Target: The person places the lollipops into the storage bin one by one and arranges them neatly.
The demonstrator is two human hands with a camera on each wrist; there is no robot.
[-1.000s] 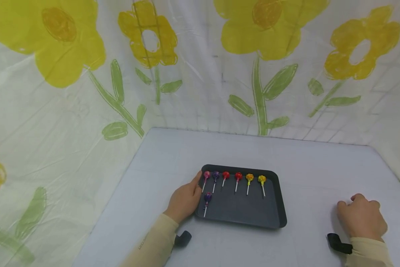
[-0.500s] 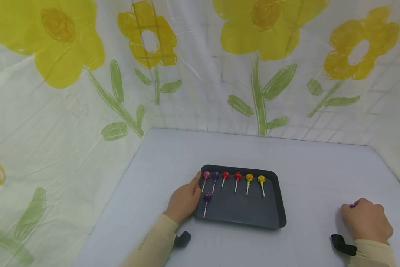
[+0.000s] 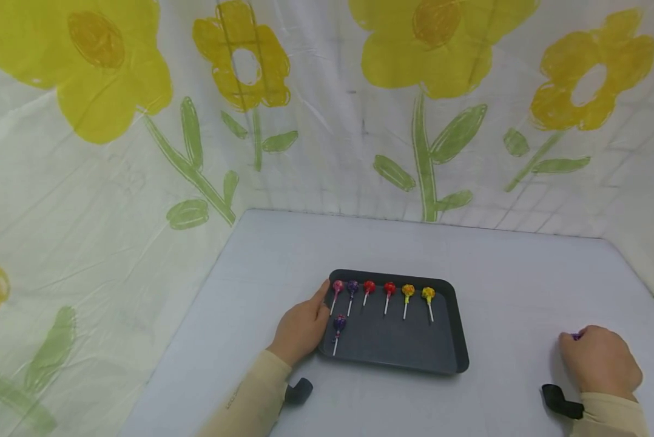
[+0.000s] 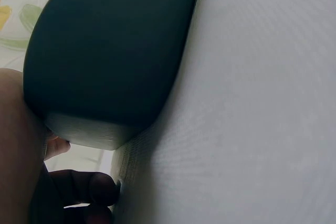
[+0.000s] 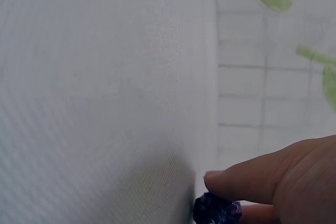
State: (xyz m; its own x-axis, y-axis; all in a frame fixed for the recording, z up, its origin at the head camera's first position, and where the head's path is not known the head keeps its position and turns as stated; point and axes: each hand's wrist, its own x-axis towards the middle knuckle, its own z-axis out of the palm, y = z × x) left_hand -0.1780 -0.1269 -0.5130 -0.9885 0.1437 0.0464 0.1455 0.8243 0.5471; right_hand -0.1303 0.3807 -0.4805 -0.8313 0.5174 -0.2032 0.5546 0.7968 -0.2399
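A dark grey baking tray (image 3: pixel 398 343) lies on the white table, bearing several wrapped lollipops. Pink, purple, red and yellow ones, among them a red lollipop (image 3: pixel 389 289), form a row along its far side. A single purple lollipop (image 3: pixel 339 324) lies below the row at the left. My left hand (image 3: pixel 301 331) holds the tray's left side, thumb at the rim. The tray's dark underside (image 4: pixel 110 45) fills much of the left wrist view. Far right, my right hand (image 3: pixel 600 361) pinches a purple-wrapped lollipop (image 5: pixel 215 209) close over the table; its stick is hidden.
A white tabletop (image 3: pixel 509 285) stretches between the tray and my right hand. Behind it hangs a pale curtain (image 3: pixel 332 152) printed with yellow flowers. Each sleeve carries a black wrist strap piece, such as the right one (image 3: pixel 562 402).
My right hand has shifted slightly right and towards me, and the purple wrapper now shows between its thumb and fingers. My left hand and the tray stay put.
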